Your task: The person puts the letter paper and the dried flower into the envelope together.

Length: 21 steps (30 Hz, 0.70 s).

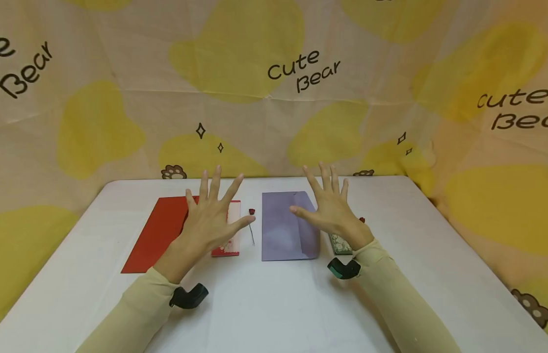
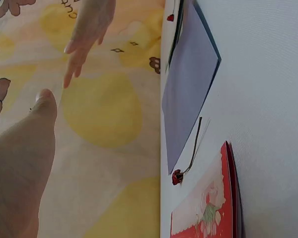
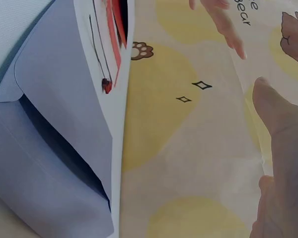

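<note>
Both hands are raised above the white desk, fingers extended and spread, apart from the items below. The left hand is positioned above the flat red sheet and the red-bordered card, and hides part of each. The right hand is positioned above the right edge of the purple envelope and the green patterned card, which is partly hidden.

Item layout on the desk, left to right: red sheet, red-bordered card, dried red rose, purple envelope, green patterned card. The rose lies between the red-bordered card and the envelope, its head toward the far side. The envelope flap is on the right and stands slightly lifted. A second red flower head shows beside the right wrist; its stem is hidden in the head view. A printed yellow cloth hangs behind the desk.
</note>
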### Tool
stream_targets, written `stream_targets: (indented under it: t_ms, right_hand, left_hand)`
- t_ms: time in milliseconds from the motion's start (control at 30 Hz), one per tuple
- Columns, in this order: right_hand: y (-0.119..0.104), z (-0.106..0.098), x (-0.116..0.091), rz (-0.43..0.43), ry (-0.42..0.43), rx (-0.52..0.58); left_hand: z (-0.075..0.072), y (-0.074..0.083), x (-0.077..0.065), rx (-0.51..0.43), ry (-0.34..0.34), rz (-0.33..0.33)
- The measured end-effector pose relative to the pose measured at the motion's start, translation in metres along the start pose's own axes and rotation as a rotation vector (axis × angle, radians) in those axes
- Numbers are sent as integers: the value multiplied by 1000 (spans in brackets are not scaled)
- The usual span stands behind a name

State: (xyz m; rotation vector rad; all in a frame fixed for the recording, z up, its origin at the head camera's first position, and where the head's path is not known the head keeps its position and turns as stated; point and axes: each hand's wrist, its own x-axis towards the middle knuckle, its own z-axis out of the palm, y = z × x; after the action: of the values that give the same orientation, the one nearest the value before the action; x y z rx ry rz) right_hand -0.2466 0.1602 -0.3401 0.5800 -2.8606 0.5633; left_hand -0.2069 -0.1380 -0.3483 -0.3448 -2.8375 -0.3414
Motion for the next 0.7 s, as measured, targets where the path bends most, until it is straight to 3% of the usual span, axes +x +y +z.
stream_targets:
  t_ms: [400,700]
  right_hand:
    - [15,-2,-2,-4,-45,57]
    - [24,-1,-5,-18,-79,103]
  left_hand:
    - [0,11,10,-58,-5,103]
    - [4,20,14,-106,-18,132]
